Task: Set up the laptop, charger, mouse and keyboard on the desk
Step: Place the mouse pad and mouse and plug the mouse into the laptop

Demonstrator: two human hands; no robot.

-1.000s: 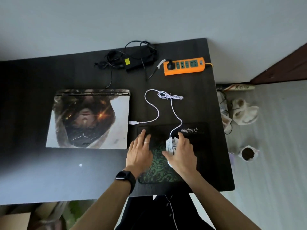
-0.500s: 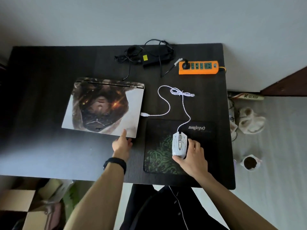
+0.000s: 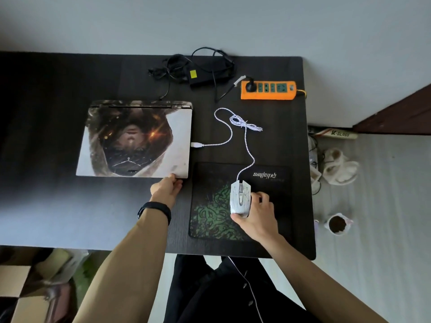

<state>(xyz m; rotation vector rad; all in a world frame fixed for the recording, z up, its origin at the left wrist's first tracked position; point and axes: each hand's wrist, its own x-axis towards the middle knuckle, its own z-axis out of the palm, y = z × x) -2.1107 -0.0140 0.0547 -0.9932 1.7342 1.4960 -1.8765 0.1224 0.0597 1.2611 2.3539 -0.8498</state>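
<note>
A closed laptop (image 3: 134, 138) with a picture on its lid lies on the dark desk (image 3: 58, 206). My left hand (image 3: 166, 188) grips the lid's near right corner. A white mouse (image 3: 241, 198) sits on the black and green mouse pad (image 3: 210, 220), and my right hand (image 3: 258, 214) holds it from the right side. Its white cable (image 3: 247, 141) loops back to a USB plug (image 3: 197, 145) at the laptop's right edge. The black charger (image 3: 205, 74) with tangled cords lies at the desk's far edge. No keyboard is in view.
An orange power strip (image 3: 268, 90) with one plug in it lies at the far right of the desk. On the floor to the right are slippers (image 3: 338, 166) and a small cup (image 3: 337, 224). Cardboard boxes (image 3: 16, 287) stand at the lower left.
My left hand left the mouse pad and moved to the laptop's near right corner, where it now grips the edge. My right hand slid to the mouse's right side.
</note>
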